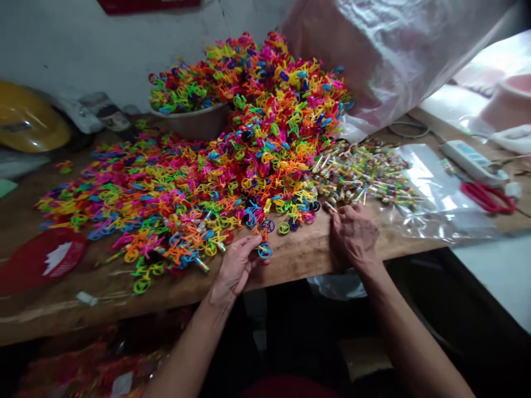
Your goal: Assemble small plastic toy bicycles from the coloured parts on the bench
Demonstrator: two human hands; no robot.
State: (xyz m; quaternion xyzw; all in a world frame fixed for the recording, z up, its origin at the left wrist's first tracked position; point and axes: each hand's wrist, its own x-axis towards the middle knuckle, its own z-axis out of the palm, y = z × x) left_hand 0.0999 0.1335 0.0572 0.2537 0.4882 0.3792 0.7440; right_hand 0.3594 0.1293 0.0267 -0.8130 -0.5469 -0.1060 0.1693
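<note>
My left hand [237, 266] pinches a small plastic toy bicycle [264, 243] with blue wheels and an orange frame, near the front edge of the wooden table [298, 260]. My right hand [352, 235] rests on the table with its fingertips on a thin wrapped candy stick [329, 208]. It sits at the near edge of a spread of such sticks [365, 177]. A huge heap of bright toy bicycles [207, 166] covers the table behind both hands.
A bowl [194, 121] heaped with bicycles stands at the back. A large clear plastic bag [394, 55] rises at back right, a flat clear bag [435, 193] lies right. Red scissors [487, 198], a white power strip [470, 160], a red lid [41, 260], a yellow helmet [29, 119].
</note>
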